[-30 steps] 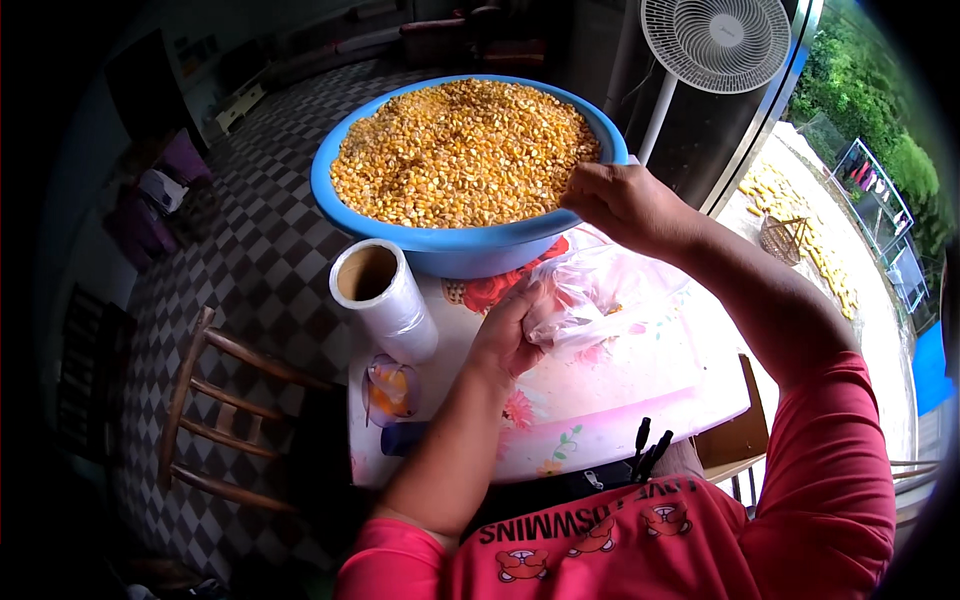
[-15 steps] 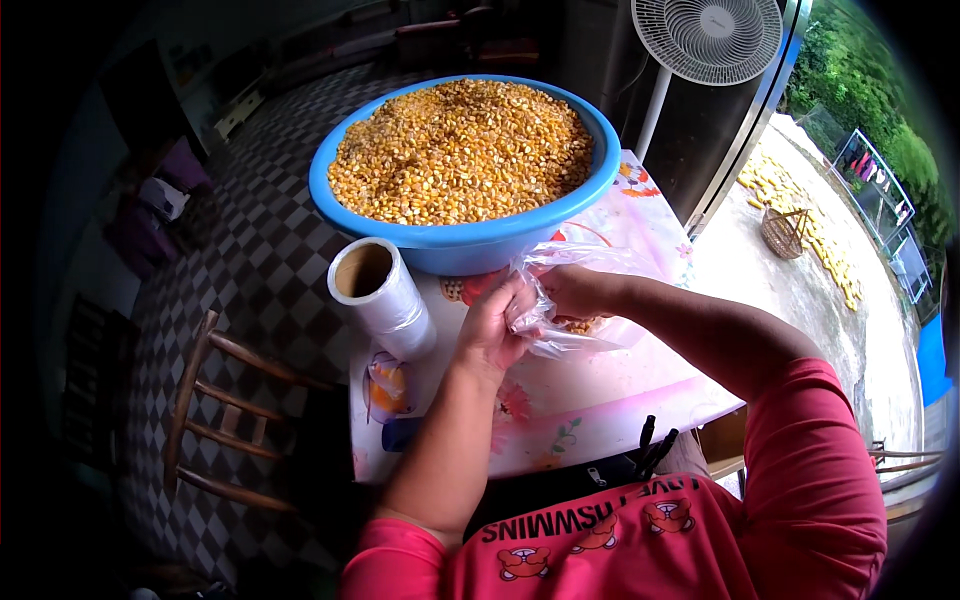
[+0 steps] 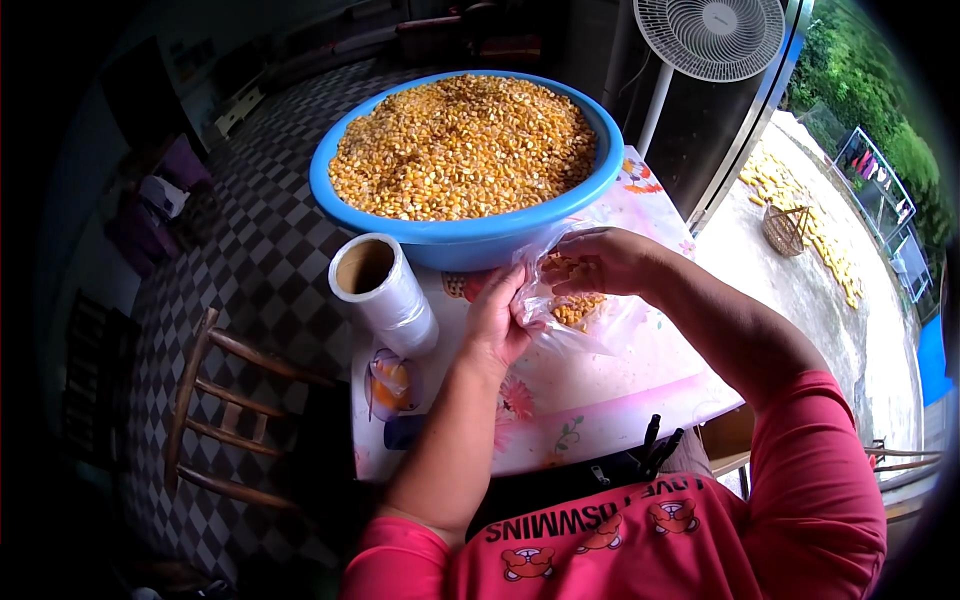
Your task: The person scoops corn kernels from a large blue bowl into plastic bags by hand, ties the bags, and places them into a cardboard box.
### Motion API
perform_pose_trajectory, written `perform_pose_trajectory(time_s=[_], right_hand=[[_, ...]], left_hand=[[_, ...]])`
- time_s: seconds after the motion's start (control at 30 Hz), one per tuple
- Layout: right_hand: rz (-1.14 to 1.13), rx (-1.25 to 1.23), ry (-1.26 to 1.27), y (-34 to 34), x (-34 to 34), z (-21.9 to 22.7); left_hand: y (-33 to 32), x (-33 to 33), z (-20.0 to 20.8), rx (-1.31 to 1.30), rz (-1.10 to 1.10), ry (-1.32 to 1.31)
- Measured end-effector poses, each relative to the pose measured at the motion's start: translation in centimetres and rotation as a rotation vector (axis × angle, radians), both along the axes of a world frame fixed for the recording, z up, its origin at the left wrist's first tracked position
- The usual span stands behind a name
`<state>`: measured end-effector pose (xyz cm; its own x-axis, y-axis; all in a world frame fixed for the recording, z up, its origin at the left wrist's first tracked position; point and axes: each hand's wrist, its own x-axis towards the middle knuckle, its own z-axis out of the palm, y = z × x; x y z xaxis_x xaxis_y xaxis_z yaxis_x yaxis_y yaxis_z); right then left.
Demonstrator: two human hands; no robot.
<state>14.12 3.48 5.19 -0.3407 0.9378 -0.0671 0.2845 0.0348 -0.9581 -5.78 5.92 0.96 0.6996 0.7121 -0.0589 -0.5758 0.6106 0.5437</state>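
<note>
A clear plastic bag with some corn kernels in it rests on the table in front of the basin. The fingers of my left hand are closed on the left side of its mouth. My right hand is at the bag's opening, fingers spread and slightly curled, with kernels showing by the fingertips. Whether it touches those kernels is hard to see. Just beyond both hands stands a wide blue basin heaped with yellow corn kernels.
Left of my left hand, a roll of clear plastic bags stands on the flowered table. A wooden chair is at the left. A white fan stands behind the table. Outside, corn cobs lie around a wicker basket.
My right hand has drawn back a little and spread its fingers, uncovering kernels in the bag. My left hand keeps its grip.
</note>
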Motion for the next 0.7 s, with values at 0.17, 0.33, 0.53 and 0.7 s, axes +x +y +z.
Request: perform_pose_trajectory(time_s=[0.17,0.33,0.53,0.7], right_hand=[[-0.176,-0.134,-0.231,-1.1,-3.0,2.6],[0.093,0.406,-0.489,-2.0,-4.5,-1.8],[0.415,0.293,-0.706,-1.7,-3.0,-3.0],[0.353,0.046,-0.651,-2.9,-3.3,0.8]], left_hand=[[1.1,-0.9,-1.5,0.000,0.010,-0.009],[0.3,-0.8,0.1,-0.006,-0.024,-0.077],[0.1,-1.1,0.8,0.028,-0.035,-0.095],[-0.1,-1.1,1.1,-0.072,0.021,-0.019]])
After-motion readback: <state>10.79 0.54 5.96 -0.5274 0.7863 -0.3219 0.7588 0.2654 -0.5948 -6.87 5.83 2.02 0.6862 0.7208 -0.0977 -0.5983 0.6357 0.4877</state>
